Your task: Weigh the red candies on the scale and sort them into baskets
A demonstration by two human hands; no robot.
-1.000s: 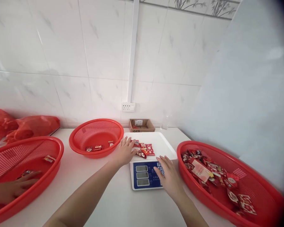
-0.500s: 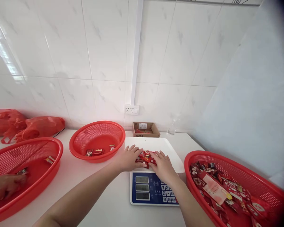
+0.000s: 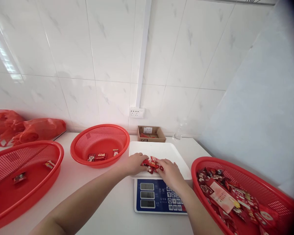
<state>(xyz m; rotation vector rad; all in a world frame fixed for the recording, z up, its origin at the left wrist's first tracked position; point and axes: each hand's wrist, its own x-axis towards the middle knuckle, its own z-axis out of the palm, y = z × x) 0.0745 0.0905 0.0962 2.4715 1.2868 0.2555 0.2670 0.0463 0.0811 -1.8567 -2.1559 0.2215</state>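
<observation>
A small heap of red candy packets lies on the white tray of a blue-faced electronic scale. My left hand closes its fingers on the heap from the left. From the right, my right hand curls round the same packets. Both hands rest on the tray's front part and squeeze the packets together between them.
A round red basket with a few packets stands left of the scale. A large red basket sits at far left, another full of packets at right. A cardboard box, a clear bottle and red bags line the wall.
My right hand came off the scale's keypad to the packets. Both hands closed in and bunched the spread packets into a heap. Another person's hand left the far left basket.
</observation>
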